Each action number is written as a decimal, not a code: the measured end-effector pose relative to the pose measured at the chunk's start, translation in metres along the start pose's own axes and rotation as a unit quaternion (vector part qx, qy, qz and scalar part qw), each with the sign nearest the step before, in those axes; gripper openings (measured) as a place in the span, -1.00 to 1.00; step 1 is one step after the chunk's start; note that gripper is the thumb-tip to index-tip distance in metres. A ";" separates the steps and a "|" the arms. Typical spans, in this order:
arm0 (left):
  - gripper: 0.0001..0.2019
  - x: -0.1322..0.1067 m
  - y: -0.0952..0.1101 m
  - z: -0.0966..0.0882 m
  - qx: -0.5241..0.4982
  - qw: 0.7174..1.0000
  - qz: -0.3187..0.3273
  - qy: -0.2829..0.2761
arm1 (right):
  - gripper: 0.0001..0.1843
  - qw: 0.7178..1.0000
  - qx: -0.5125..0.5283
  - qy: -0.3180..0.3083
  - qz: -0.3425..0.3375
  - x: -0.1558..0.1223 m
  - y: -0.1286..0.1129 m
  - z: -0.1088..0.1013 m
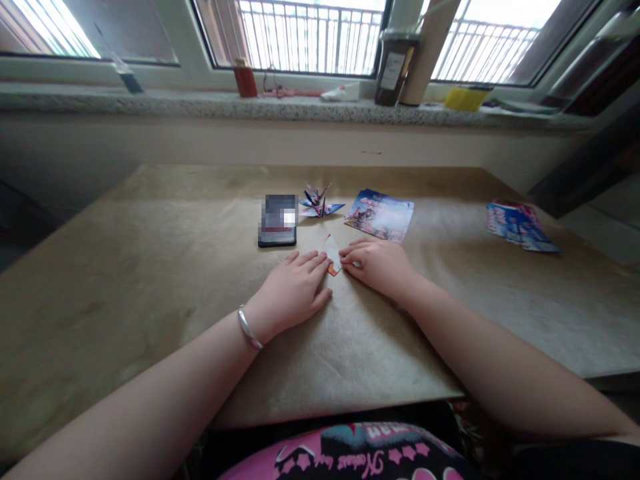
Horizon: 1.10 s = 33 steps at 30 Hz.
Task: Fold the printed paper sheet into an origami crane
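Observation:
A small folded piece of origami paper (332, 252), white with an orange patch at its near tip, lies on the table between my hands. My left hand (296, 287) rests flat, its fingers stretched out and their tips on the paper's left edge. From the other side, my right hand (377, 263) has its thumb and fingers curled together at the right edge, pinching the paper. The fingertips partly cover both sides of it. Just beyond stands a folded paper crane (323, 203) in blue and dark patterned paper.
A phone (278, 221) with a blurred screen lies left of the crane. To the right is a stack of printed paper squares (383, 213); more printed sheets (523, 227) lie farther right. The table (150, 280) meets a wall below a granite windowsill (300, 107) holding jars and small items.

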<state>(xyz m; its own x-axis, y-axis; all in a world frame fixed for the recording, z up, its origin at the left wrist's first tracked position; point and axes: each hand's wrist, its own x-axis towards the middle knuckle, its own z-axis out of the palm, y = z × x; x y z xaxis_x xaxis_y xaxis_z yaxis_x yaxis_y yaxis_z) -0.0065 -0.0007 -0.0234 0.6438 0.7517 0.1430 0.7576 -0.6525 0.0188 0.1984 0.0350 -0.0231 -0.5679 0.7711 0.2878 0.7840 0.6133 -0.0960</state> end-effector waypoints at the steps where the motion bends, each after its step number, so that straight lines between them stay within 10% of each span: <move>1: -0.55 0.000 0.000 -0.001 0.000 1.000 0.002 0.015 | -0.80 1.000 0.001 -0.005 0.006 -0.001 -0.001 -0.001; 22: -0.72 0.004 -0.007 -0.002 -0.042 0.993 -0.069 0.081 | -0.73 0.999 -0.012 -0.044 -0.010 -0.004 -0.002 -0.011; 33: -0.74 0.004 -0.014 -0.001 -0.111 0.992 0.014 0.059 | -0.65 0.999 0.023 -0.022 -0.014 -0.004 -0.003 -0.002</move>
<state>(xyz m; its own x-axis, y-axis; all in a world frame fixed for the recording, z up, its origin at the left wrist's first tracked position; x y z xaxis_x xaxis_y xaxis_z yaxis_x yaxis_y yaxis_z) -0.0150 0.0110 -0.0217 0.6371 0.7254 0.2603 0.6889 -0.6875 0.2296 0.1994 0.0293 -0.0217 -0.6007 0.7597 0.2491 0.7559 0.6411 -0.1322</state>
